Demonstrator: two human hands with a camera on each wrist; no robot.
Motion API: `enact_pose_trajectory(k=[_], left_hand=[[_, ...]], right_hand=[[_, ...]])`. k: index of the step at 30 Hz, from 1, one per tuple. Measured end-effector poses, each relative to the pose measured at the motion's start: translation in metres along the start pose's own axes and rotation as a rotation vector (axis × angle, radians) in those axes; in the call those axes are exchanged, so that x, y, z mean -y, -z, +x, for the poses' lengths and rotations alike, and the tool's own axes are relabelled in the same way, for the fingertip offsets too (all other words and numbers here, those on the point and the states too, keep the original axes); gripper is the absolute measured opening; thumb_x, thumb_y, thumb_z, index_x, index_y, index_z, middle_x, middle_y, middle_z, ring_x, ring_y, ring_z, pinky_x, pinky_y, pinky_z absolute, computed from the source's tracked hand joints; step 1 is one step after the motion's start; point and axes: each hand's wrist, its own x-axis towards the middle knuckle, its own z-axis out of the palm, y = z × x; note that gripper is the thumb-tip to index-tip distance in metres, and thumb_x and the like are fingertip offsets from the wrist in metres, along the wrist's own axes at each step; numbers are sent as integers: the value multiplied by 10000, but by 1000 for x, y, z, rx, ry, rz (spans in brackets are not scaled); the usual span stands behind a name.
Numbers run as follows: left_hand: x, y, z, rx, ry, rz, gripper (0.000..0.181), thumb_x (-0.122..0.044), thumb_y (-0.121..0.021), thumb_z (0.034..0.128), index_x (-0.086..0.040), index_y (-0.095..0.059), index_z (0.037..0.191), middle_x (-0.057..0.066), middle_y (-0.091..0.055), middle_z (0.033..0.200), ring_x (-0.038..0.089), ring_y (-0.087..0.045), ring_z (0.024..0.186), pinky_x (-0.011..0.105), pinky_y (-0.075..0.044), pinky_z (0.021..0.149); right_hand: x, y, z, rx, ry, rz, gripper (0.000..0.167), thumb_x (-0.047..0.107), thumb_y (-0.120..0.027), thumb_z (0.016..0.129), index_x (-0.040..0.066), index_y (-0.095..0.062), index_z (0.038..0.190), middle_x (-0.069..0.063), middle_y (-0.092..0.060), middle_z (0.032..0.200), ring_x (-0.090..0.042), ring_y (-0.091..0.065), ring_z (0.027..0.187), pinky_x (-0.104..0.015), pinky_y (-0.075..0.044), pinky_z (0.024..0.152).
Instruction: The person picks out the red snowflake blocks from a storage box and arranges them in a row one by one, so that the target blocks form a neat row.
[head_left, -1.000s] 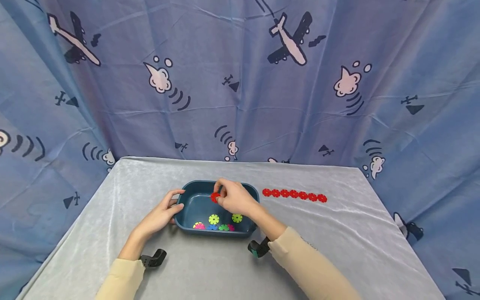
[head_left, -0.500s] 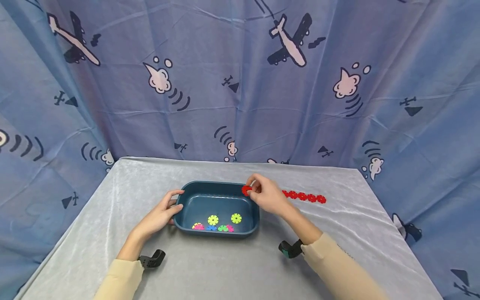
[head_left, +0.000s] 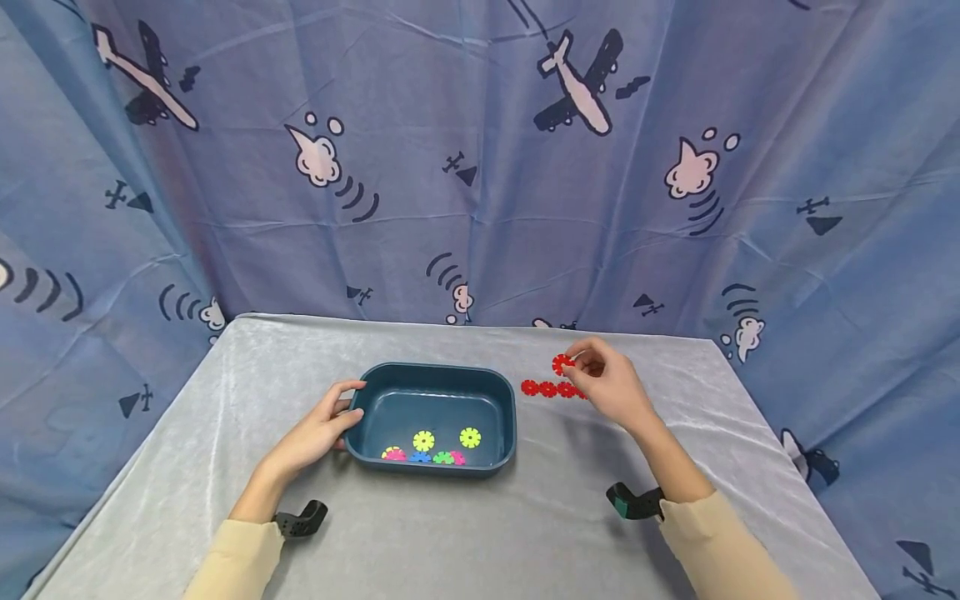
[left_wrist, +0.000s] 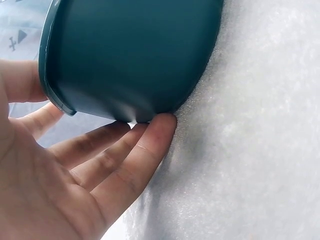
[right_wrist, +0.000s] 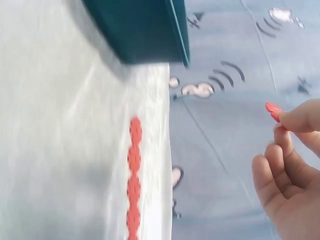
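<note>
My right hand pinches a red notched disc between thumb and fingertips, raised above a row of red discs. In the right wrist view the pinched disc appears edge-on, apart from the row. At the left end of a dark teal bin, my left hand grips the rim, thumb over the edge and fingers against the outer wall. The left wrist view has those fingers touching the bin's side. The right hand hides the far end of the row.
Inside the bin lie yellow discs, a blue one, a green one and pink ones near its front wall. A pale cloth covers the table. Behind it hangs a blue patterned curtain.
My right hand has carried the red disc out of the bin to the right, over the bin's right rim to above the red row. The left hand stays on the bin.
</note>
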Motion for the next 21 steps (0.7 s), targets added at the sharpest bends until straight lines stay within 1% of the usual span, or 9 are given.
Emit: enact_pose_trajectory(k=[4, 8, 12, 17, 21], left_hand=[[0, 0, 0, 3, 4, -10, 521, -191, -494, 1087, -141, -280, 1559, 317, -350, 1540, 401, -539, 1266, 392, -559, 831], [0, 0, 0, 6, 2, -14, 525, -185, -493, 1086, -136, -274, 1561, 322, -353, 1535, 394, -553, 1249, 401, -562, 834], [1, -1, 0, 6, -2, -20, 528, -184, -494, 1086, -135, -271, 1562, 325, -357, 1530, 391, -565, 1233, 401, -567, 828], [3, -1, 1, 5, -4, -24, 530, -199, -502, 1085, -146, -277, 1562, 320, -353, 1535, 394, -562, 1238, 390, -568, 824], [4, 0, 1, 0, -6, -17, 525, -192, -502, 1084, -143, -283, 1558, 320, -358, 1531, 391, -558, 1240, 372, -563, 817]], right_hand=[[-16, 18, -5, -36, -31, -24, 217, 105, -693, 961, 38, -637, 1159, -117, -668, 942, -236, -598, 825, -285, -499, 675], [-33, 34, -10, -49, -79, -45, 239, 144, -695, 970, 34, -632, 1173, -140, -679, 973, -215, -604, 828, -280, -501, 657], [-49, 49, -15, -60, -97, -55, 268, 144, -698, 971, 9, -623, 1191, -171, -684, 998, -181, -609, 824, -262, -500, 647], [-69, 66, -19, -67, -131, -92, 276, 140, -704, 964, 0, -620, 1187, -176, -694, 984, -115, -605, 796, -265, -498, 637], [-86, 76, -20, -60, -162, -146, 276, 130, -701, 964, -10, -617, 1187, -157, -688, 948, -107, -584, 767, -268, -482, 638]])
